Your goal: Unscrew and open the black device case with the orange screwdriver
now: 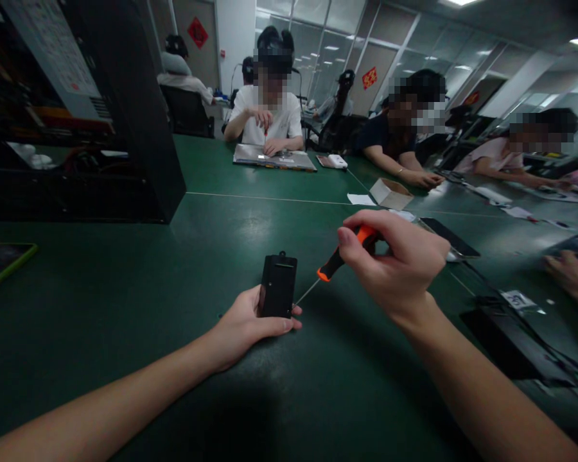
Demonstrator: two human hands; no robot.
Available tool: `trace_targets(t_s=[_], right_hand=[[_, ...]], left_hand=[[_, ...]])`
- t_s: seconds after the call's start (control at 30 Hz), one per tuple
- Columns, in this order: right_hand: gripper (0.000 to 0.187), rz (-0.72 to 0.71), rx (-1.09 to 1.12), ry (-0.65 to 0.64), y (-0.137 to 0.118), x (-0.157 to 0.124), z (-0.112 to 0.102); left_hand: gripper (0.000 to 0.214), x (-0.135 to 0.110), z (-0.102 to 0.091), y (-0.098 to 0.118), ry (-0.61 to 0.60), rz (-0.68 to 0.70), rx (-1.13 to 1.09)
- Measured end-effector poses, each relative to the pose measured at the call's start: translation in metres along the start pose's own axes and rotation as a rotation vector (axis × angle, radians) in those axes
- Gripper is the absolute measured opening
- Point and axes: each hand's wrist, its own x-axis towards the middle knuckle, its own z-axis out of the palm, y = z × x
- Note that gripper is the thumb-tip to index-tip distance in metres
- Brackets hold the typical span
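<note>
A small flat black case (280,287) with a tab at its top end and a slot near it stands tilted up over the green table. My left hand (250,321) is closed around its lower end, thumb across the front and fingertips showing at the right side. In my right hand (399,256) is a screwdriver (336,263) with an orange and black handle, gripped between thumb and fingers. Its thin shaft slants down to the left, and the tip meets the lower right edge of the case. Whether the tip sits in a screw is too small to tell.
A black metal cabinet (149,128) rises at the left, with a green-edged phone (4,263) before it. Right of my hand lie a dark tablet-like device (450,237), a black box (505,340) and cables. Beyond stands an open cardboard box (390,194). Several people work around the table (212,224).
</note>
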Motion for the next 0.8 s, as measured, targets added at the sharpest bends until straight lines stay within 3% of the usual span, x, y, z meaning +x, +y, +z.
trace_targets(t_s=[0.1, 0.17, 0.27, 0.47, 0.57, 0.67, 0.8], right_hand=[[0.01, -0.135, -0.005, -0.032, -0.009, 0.008, -0.013], [0.012, -0.16, 0.036, -0.155, -0.019, 0.015, -0.023], [0.015, -0.142, 0.096, -0.42, -0.035, 0.022, -0.037], [0.015, -0.077, 0.195, -0.81, -0.048, 0.025, -0.061], [0.035, 0.015, 0.323, -0.965, -0.045, 0.029, -0.069], [0.036, 0.003, 0.378, -1.021, -0.044, 0.031, -0.068], [0.022, 0.039, 0.334, -0.891, -0.048, 0.026, -0.056]], left_hand=[[0.048, 0.0, 0.0, 0.0, 0.007, 0.014, -0.002], [0.046, 0.0, 0.001, -0.002, 0.025, 0.046, 0.001], [0.045, 0.001, 0.003, -0.004, 0.069, 0.086, 0.001], [0.045, 0.0, 0.007, -0.003, 0.235, 0.113, -0.082], [0.043, 0.002, 0.008, -0.003, 0.255, 0.136, -0.16], [0.043, 0.002, 0.008, -0.003, 0.292, 0.175, -0.115], [0.038, 0.001, 0.006, -0.003, 0.33, 0.235, 0.066]])
